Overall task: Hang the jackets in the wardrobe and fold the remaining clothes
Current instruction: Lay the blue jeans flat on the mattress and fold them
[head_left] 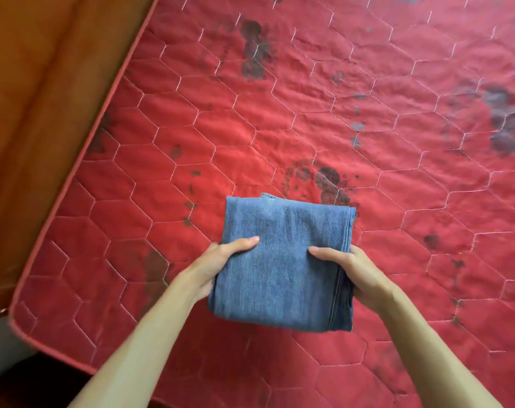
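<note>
A pair of blue jeans (282, 260), folded into a thick rectangle, is held just above a red quilted mattress (338, 113). My left hand (221, 263) grips its left edge, thumb on top and fingers hidden underneath. My right hand (350, 269) grips the right edge the same way, thumb lying across the denim. No jackets or other clothes are in view.
The mattress has hexagon stitching and several dark stains. Its piped edge runs diagonally on the left, with a brown wooden bed frame (29, 113) beyond it. A bit of pale floor (3, 348) shows at the lower left corner.
</note>
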